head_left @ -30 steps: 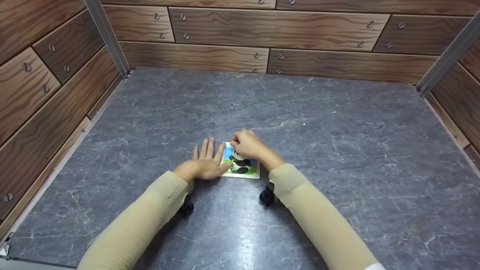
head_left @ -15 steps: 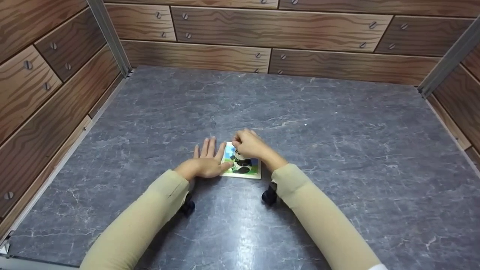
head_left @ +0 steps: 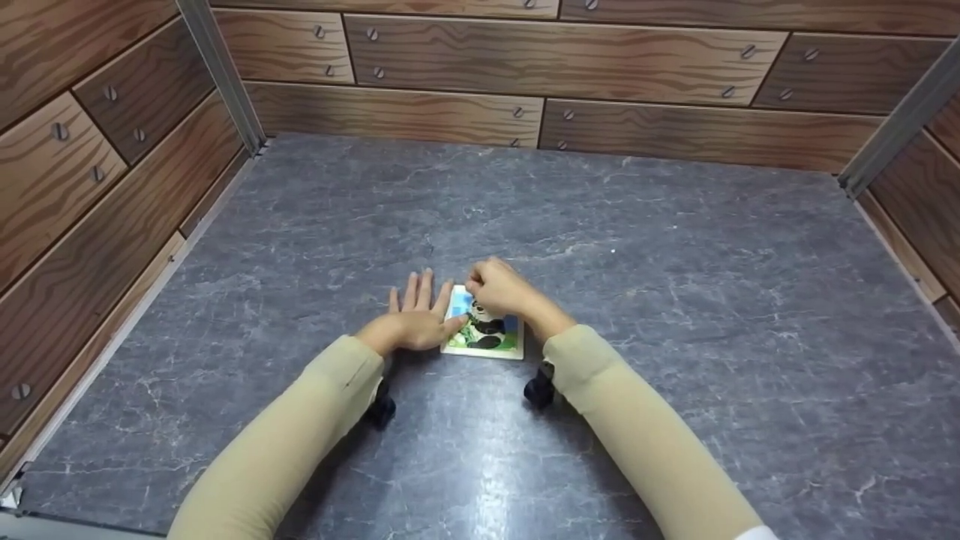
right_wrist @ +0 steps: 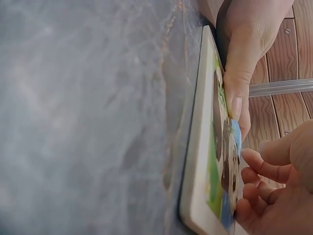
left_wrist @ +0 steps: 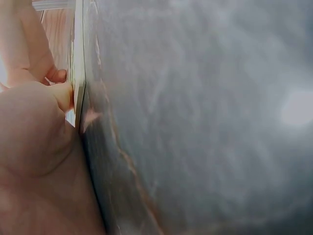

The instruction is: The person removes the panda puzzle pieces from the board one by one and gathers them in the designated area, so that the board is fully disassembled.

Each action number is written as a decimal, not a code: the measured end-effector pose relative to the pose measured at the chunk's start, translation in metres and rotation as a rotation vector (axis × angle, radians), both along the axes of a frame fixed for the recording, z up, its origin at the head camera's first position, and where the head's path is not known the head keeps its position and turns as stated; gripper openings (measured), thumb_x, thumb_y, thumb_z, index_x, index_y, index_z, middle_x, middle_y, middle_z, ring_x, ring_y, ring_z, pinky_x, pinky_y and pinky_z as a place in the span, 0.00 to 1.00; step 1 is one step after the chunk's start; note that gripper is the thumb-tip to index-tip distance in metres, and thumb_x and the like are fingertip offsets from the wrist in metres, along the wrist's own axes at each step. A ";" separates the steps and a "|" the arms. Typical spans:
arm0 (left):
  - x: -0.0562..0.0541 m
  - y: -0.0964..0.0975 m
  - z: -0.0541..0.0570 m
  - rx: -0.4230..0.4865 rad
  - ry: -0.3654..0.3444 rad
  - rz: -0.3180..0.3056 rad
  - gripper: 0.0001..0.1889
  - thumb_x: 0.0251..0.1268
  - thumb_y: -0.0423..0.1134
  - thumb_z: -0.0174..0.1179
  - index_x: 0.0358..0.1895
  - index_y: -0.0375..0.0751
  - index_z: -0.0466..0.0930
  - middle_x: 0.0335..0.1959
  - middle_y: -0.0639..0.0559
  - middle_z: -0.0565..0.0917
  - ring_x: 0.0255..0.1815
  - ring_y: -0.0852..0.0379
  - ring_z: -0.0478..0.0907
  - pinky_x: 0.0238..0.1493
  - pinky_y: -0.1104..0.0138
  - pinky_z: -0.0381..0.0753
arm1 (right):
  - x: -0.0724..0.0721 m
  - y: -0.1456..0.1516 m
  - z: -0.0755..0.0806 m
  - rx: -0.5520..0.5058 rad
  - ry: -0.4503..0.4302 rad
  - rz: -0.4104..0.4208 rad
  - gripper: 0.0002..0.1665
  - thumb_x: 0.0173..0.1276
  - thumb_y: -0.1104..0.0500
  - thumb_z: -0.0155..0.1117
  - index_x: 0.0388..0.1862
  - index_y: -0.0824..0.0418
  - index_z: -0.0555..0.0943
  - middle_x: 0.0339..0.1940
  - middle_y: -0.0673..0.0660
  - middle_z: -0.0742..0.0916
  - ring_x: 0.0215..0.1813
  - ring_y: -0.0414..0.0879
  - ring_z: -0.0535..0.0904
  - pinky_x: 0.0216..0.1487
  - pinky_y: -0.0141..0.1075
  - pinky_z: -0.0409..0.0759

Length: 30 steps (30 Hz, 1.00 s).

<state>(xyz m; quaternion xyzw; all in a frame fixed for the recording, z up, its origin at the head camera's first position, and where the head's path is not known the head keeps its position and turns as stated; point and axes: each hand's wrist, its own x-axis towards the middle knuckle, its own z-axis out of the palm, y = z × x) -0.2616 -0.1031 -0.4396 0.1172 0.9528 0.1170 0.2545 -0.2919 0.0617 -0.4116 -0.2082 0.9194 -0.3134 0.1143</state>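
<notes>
A small square panda puzzle board (head_left: 491, 339) with a pale raised frame lies flat on the table. My left hand (head_left: 415, 324) is spread along its left side, its thumb resting on the picture, as the right wrist view also shows of the left thumb (right_wrist: 237, 93). Over the board's upper right corner, my right hand (head_left: 501, 289) is curled, hiding that part of the picture. In the right wrist view its fingertips (right_wrist: 242, 208) are right at the board's face, with the thumb near the index finger and nothing visible between them.
The grey marbled table (head_left: 675, 337) stretches out on all sides of the board. Wood-patterned walls (head_left: 562, 64) with metal corner posts (head_left: 221, 75) enclose its back and sides. A tiny white speck (head_left: 613, 250) lies beyond the right hand.
The left hand has shifted slightly up along the board, its thumb now higher on the picture. The right hand keeps nearly the same place and curled shape.
</notes>
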 end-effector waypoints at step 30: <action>0.002 0.001 0.001 -0.013 0.018 -0.008 0.40 0.66 0.68 0.24 0.73 0.53 0.22 0.70 0.45 0.16 0.68 0.46 0.11 0.62 0.44 0.16 | -0.001 0.000 -0.006 -0.069 0.064 0.016 0.03 0.63 0.68 0.60 0.30 0.66 0.79 0.27 0.56 0.81 0.30 0.45 0.74 0.36 0.37 0.76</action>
